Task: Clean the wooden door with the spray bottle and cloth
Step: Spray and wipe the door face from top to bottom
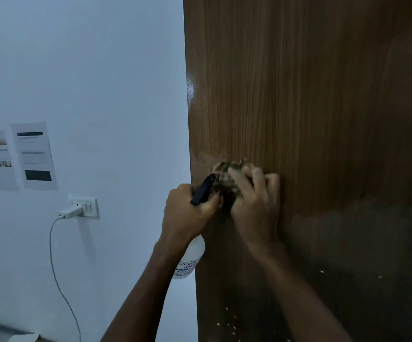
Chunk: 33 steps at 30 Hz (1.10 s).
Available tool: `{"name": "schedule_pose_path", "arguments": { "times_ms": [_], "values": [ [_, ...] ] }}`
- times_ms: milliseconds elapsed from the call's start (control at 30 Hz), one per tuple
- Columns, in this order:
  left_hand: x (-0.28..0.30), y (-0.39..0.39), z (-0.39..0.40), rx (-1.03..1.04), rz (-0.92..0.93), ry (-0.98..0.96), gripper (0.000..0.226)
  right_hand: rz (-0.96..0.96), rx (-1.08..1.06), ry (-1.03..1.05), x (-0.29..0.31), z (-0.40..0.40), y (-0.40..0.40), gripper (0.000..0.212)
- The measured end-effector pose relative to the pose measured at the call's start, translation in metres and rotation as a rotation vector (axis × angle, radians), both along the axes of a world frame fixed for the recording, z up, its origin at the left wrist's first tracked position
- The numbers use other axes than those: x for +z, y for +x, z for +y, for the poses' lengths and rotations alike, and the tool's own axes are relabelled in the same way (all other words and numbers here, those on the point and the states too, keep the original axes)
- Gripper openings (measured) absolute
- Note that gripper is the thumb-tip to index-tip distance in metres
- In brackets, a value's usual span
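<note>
Pressing the cloth (227, 178) to the door (311, 107) mid-frame, your right hand (254, 201) grips it; your left hand (187, 211), just beside, clasps the spray bottle (192, 255).

**Wall, papers and a plugged-in charger**

Left of the fingers stands a pale wall (101, 82). Printed sheets (36, 156) are stuck on it, far left. Nearer, lower, a switch plate (89, 206) holds a white charger (70, 212); its cable (57, 272) hangs down.

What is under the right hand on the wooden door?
A crumpled, mottled brown-green cloth bunches out from under the right hand, pressed against the brown wood-grain door. The hand covers most of the cloth and the door surface directly beneath, so that patch's state is hidden.
</note>
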<state>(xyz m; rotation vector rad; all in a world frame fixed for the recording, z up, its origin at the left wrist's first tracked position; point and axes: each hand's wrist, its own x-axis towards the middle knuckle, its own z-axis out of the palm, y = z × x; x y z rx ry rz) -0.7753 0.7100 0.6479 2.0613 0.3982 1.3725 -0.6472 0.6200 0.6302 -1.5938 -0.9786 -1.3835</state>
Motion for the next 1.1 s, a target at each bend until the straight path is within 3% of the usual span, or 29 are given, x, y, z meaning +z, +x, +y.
{"name": "schedule_pose_path", "arguments": {
  "times_ms": [100, 233, 467, 567, 700, 933, 1100],
  "values": [
    [-0.011, 0.000, 0.003, 0.060, 0.028, -0.027, 0.052, 0.096, 0.025, 0.114, 0.055, 0.000, -0.007, 0.053],
    [-0.022, -0.002, 0.007, 0.040, 0.002, -0.039, 0.047, 0.042, -0.054, 0.089, 0.088, 0.012, -0.008, 0.053],
    [-0.016, -0.016, 0.011, -0.064, -0.137, 0.030, 0.055, -0.130, -0.018, -0.063, -0.033, 0.028, -0.025, 0.045],
    [-0.014, -0.018, 0.010, -0.078, -0.200, 0.028, 0.059, -0.127, 0.019, -0.050, -0.013, 0.035, -0.029, 0.040],
    [-0.009, -0.021, 0.012, -0.080, -0.248, 0.022, 0.039, -0.066, -0.029, 0.094, 0.058, 0.060, -0.033, 0.050],
    [-0.014, -0.034, 0.029, -0.153, -0.204, 0.046, 0.043, -0.111, -0.029, 0.021, -0.046, 0.062, -0.050, 0.034],
    [-0.017, -0.031, 0.033, -0.178, -0.151, 0.009, 0.050, -0.123, -0.090, 0.189, 0.043, 0.082, -0.038, 0.046]
  ]
}}
